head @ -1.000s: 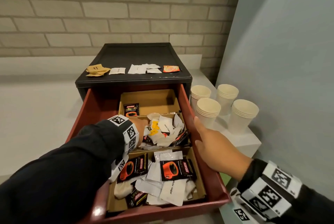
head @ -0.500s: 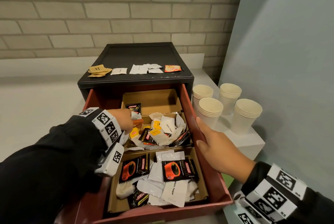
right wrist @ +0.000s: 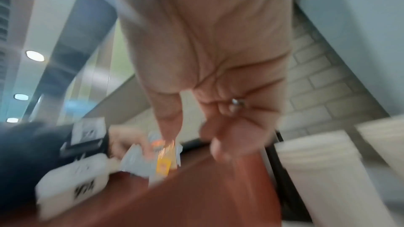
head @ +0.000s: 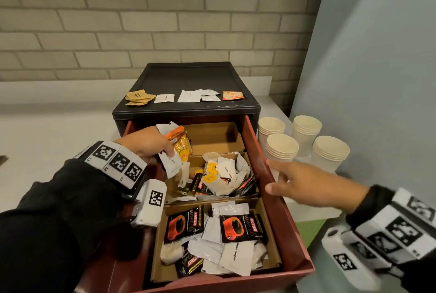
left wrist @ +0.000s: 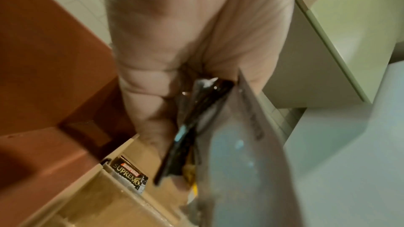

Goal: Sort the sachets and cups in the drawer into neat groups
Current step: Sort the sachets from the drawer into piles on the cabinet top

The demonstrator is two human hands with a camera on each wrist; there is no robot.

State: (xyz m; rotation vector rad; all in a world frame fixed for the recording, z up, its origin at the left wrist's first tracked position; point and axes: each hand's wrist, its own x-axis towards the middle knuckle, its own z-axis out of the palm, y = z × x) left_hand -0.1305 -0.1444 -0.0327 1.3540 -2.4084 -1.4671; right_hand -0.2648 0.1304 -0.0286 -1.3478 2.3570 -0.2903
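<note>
The red drawer point(head: 291, 243) stands pulled out, with three cardboard compartments in it. My left hand point(head: 162, 148) hovers over the back left of the drawer and grips a bundle of sachets point(head: 177, 153): white, orange-gold and yellow ones. In the left wrist view the curled fingers point(left wrist: 148, 103) clamp that bundle of sachets point(left wrist: 218, 127). The middle compartment point(head: 224, 174) holds a mixed heap of sachets, and the front compartment point(head: 212, 233) holds black coffee and white sugar sachets. My right hand point(head: 273, 179) hangs over the drawer's right wall, fingers relaxed, holding nothing. Stacks of paper cups point(head: 282, 148) stand just beyond it.
Small sorted groups of sachets lie on top of the black cabinet point(head: 188, 75): brown point(head: 139, 98), white point(head: 198, 95), orange point(head: 232, 95). The back compartment point(head: 214, 136) is almost bare. A grey wall point(head: 377, 80) rises right of the cups, and a brick wall stands behind.
My left hand has come up out of the middle compartment with a handful of sachets and moved toward the back left. My right hand has shifted slightly along the drawer's right wall.
</note>
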